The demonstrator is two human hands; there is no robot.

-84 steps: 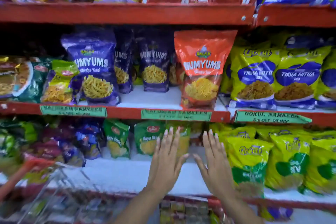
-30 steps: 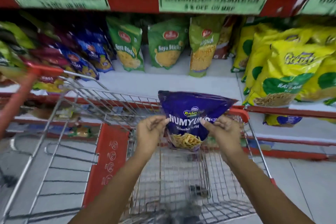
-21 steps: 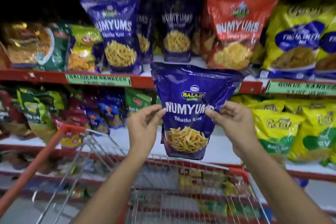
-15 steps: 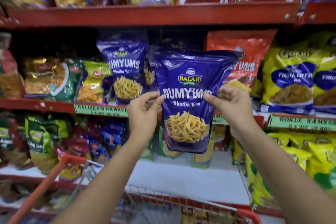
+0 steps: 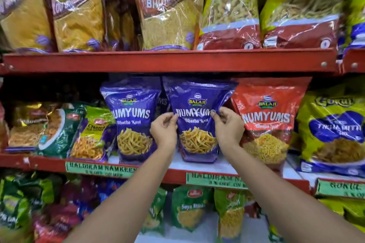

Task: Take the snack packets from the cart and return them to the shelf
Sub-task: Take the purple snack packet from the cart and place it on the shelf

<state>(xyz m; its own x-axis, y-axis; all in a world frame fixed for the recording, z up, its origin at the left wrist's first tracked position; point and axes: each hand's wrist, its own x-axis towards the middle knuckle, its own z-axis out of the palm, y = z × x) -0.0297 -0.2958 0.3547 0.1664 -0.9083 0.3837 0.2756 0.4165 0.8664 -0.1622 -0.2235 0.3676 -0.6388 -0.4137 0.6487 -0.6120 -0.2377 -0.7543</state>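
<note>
Both hands, left hand (image 5: 165, 131) and right hand (image 5: 229, 128), pinching a purple Balaji Numyums Bhatha Kani packet (image 5: 197, 124) upright on the red shelf (image 5: 173, 175), orange-red Numyums packet (image 5: 266, 124) just right, green Haldiram Namkeen label (image 5: 100, 169) below

Bright, even light falls from above and in front. White glare streaks the glossy bags on the top shelf (image 5: 169, 61); deep shadow sits under it at the left. The centre purple packet (image 5: 197, 124) is sharp, while the edges smear with blur and wide-angle bending curves the shelf lines.
</note>
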